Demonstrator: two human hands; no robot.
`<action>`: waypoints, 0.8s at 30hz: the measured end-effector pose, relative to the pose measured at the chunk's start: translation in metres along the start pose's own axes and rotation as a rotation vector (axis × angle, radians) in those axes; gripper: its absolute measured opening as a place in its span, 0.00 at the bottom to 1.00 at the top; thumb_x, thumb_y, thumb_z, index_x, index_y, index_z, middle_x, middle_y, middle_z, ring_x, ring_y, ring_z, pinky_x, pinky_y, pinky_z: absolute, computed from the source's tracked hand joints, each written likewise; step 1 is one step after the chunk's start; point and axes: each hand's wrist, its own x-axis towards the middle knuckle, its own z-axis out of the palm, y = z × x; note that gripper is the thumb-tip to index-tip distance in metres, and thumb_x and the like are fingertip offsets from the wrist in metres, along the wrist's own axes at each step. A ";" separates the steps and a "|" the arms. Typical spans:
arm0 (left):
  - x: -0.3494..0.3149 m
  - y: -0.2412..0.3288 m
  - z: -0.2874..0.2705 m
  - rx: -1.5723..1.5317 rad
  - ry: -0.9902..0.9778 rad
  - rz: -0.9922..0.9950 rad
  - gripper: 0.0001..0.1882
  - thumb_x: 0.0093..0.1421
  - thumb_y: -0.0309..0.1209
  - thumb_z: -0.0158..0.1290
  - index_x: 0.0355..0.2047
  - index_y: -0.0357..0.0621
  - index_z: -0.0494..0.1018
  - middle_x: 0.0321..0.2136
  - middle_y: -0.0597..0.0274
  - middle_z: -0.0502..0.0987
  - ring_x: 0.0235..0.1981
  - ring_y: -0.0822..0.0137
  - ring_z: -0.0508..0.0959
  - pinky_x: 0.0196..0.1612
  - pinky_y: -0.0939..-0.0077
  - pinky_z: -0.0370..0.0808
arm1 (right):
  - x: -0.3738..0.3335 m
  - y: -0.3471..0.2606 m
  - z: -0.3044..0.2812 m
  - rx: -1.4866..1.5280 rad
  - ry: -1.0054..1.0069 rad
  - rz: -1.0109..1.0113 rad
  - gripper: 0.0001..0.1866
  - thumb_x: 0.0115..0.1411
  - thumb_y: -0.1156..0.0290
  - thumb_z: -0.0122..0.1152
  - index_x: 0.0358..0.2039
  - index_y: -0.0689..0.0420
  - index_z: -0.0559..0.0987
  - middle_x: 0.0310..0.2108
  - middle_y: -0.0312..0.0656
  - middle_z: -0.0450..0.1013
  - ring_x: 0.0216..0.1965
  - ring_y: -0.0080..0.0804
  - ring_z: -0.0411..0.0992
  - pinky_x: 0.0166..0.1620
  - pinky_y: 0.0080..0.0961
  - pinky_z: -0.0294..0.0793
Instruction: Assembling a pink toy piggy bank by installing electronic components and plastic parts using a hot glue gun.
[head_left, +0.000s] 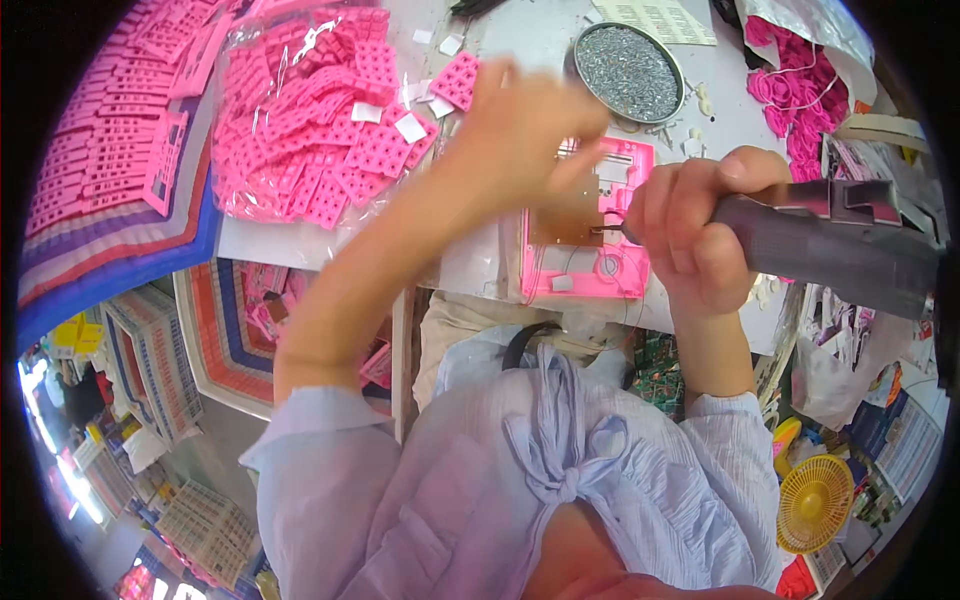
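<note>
I'd hold the probably light, stiff pink casing [632, 272] by its rim near the surface's [465, 255] front edge; right grip [700, 215] clasps a power screwdriver [820, 240], left grip [540, 130] blurred past telling.

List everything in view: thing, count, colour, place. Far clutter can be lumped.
Table: one, white, under the work
Case: one, pink, open on table
Board: one, brown, in case
Screw tin: one, grey, beyond case
Button pads: many, pink, clear bag, left
Small squares: several, white, around pads
Stacked parts: many, pink, far left
Cords: many, pink, bag, upper right
Boards below: several, green, below table edge
Background clutter: uncountable, mixed, picture edges
Power tool: one, dark grey, in right grip
Shirt: one, pale blue, on person
Left grip: one, bare, blurred over case
Right grip: one, bare, around tool
</note>
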 end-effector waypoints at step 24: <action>-0.082 0.052 0.000 0.011 0.042 -0.268 0.14 0.47 0.38 0.68 0.34 0.52 0.81 0.38 0.75 0.80 0.42 0.68 0.75 0.57 0.51 0.57 | 0.007 0.036 0.012 -0.157 0.190 0.072 0.17 0.61 0.83 0.53 0.50 0.53 0.67 0.18 0.36 0.65 0.17 0.23 0.60 0.20 0.22 0.60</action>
